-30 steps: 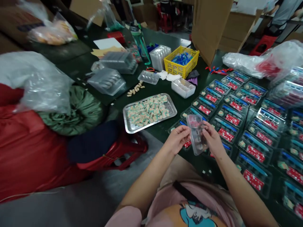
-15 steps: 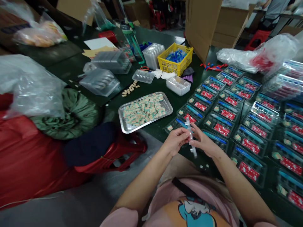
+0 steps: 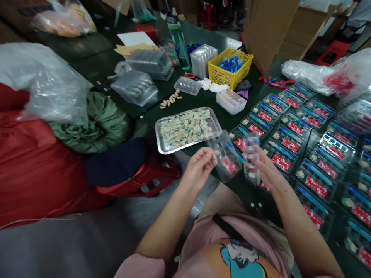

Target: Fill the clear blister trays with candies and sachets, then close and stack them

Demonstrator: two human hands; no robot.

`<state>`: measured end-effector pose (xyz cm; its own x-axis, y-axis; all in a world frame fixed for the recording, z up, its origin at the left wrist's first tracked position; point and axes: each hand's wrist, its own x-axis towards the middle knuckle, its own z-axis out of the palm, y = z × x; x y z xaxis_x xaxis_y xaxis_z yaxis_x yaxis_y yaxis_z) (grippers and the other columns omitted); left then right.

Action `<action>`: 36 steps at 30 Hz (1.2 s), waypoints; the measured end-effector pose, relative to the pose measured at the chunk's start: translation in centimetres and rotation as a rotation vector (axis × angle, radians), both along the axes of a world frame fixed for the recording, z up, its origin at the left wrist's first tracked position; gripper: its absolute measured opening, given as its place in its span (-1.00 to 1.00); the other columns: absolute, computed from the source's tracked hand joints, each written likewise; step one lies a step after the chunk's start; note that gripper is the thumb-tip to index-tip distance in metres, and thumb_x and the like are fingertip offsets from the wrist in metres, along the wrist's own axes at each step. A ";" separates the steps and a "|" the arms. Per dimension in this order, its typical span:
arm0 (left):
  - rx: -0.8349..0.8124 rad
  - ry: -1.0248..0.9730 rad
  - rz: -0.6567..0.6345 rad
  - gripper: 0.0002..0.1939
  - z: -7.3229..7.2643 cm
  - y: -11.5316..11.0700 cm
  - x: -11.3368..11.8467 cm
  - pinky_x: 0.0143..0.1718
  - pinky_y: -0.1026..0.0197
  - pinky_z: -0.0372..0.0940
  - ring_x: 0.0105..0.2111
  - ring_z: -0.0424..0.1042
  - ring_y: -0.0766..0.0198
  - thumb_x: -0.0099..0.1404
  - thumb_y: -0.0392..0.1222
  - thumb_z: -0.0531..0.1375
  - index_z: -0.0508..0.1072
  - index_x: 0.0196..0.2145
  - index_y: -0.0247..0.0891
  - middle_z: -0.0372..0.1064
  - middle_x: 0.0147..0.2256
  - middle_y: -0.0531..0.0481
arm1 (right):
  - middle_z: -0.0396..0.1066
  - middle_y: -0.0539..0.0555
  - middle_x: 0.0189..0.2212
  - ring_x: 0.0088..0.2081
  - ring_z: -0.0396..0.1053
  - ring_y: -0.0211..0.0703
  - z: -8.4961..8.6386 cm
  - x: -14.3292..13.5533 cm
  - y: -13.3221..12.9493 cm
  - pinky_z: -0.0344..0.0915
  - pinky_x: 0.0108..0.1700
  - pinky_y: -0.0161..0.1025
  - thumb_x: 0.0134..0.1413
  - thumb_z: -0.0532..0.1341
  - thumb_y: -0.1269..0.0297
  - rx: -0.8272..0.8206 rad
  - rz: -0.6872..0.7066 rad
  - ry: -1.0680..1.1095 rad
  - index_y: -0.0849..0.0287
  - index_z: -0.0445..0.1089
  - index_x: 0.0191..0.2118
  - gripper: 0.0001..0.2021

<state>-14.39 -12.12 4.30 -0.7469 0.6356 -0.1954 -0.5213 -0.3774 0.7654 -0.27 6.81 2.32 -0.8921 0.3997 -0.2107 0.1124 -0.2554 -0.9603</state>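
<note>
My left hand (image 3: pixel 201 166) pinches the edge of a clear plastic blister tray (image 3: pixel 218 144), which is tilted above the table. Something red and blue shows through that tray. A second clear tray (image 3: pixel 251 156) with moulded compartments stands upright in my right hand (image 3: pixel 268 170), its fingers closed around the side. A small gap separates the two trays. Right of them lie rows of filled clear trays (image 3: pixel 281 162), each with a blue stick-like piece, a red card with white dots and a small pale block. Beyond my left hand is a metal tray (image 3: pixel 160 148) heaped with small beige-and-green blocks (image 3: pixel 187 127).
A yellow basket (image 3: pixel 217 75) of blue pieces and a clear box (image 3: pixel 231 102) stand farther back. Stacked empty blisters (image 3: pixel 136 88), pale peanut-shaped pieces (image 3: pixel 171 100) and a bottle (image 3: pixel 178 42) are left of it. A red stool (image 3: pixel 139 179) is at left.
The clear plastic seen edge-on between both hands has become two separate trays, one in each hand. My hands have moved apart, and the view has shifted.
</note>
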 end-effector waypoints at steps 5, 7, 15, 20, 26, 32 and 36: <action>0.104 0.079 0.391 -0.70 1.0 -3.4 -3.1 -0.41 0.41 0.30 -0.48 0.32 0.44 0.05 -0.16 0.47 0.40 -0.48 -0.27 0.32 -0.49 0.08 | 0.08 0.20 0.35 0.32 0.09 0.14 -0.1 -0.6 1.1 0.15 0.26 0.13 -0.07 0.38 -0.12 0.534 0.032 -0.149 0.00 0.05 0.38 -0.07; 0.115 0.090 0.457 -0.70 1.0 -4.1 -3.5 -0.39 0.40 0.30 -0.46 0.33 0.44 0.06 -0.16 0.46 0.40 -0.47 -0.26 0.32 -0.47 0.09 | 0.01 0.27 0.37 0.36 -0.02 0.23 -0.4 -1.5 0.0 0.08 0.29 0.20 -0.06 0.38 -0.08 0.794 0.112 -0.247 0.08 0.05 0.39 -0.07; 0.106 0.097 0.510 -0.71 0.4 -4.2 -2.8 -0.38 0.39 0.29 -0.44 0.34 0.44 0.08 -0.12 0.46 0.42 -0.43 -0.24 0.33 -0.44 0.08 | -0.16 0.42 0.41 0.30 0.03 0.48 -1.2 -6.1 -5.7 0.11 0.16 0.28 -0.04 0.39 -0.01 1.375 0.327 -0.605 0.13 0.09 0.37 -0.11; 0.099 0.076 0.508 -0.70 0.0 -4.5 -2.9 -0.37 0.39 0.31 -0.44 0.33 0.43 0.06 -0.11 0.47 0.41 -0.45 -0.25 0.32 -0.44 0.08 | -0.16 0.48 0.40 0.31 0.01 0.47 -1.7 -6.9 -6.1 0.07 0.18 0.25 -0.02 0.38 -0.01 1.436 0.354 -0.642 0.17 0.07 0.38 -0.11; 0.091 0.067 0.484 -0.70 -0.6 -4.4 -3.0 -0.36 0.37 0.30 -0.44 0.32 0.42 0.10 -0.11 0.44 0.39 -0.44 -0.24 0.29 -0.45 0.09 | -0.19 0.50 0.40 0.36 -0.09 0.43 -2.7 -6.7 -6.0 0.05 0.19 0.24 0.04 0.33 -0.08 1.426 0.349 -0.628 0.22 0.02 0.39 -0.10; 0.094 0.071 0.484 -0.71 -0.7 -4.4 -3.1 -0.37 0.35 0.29 -0.44 0.32 0.41 0.11 -0.12 0.44 0.39 -0.44 -0.24 0.29 -0.45 0.08 | -0.16 0.48 0.40 0.34 -0.02 0.44 -2.5 -6.7 -5.5 0.08 0.17 0.25 0.06 0.32 -0.01 1.407 0.371 -0.624 0.17 0.04 0.39 -0.15; 0.102 0.067 0.492 -0.70 -0.7 -4.5 -3.1 -0.38 0.37 0.29 -0.45 0.32 0.43 0.09 -0.12 0.45 0.39 -0.46 -0.25 0.30 -0.46 0.09 | -0.16 0.48 0.40 0.33 -0.02 0.46 -2.5 -6.8 -5.5 0.09 0.17 0.28 0.04 0.34 0.01 1.414 0.364 -0.606 0.17 0.07 0.38 -0.15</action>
<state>-17.50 -16.65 3.58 -0.9715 0.2182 -0.0922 -0.2139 -0.6410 0.7371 -7.06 1.35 -0.15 -0.9053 0.3665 -0.2148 0.4056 0.8960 -0.1807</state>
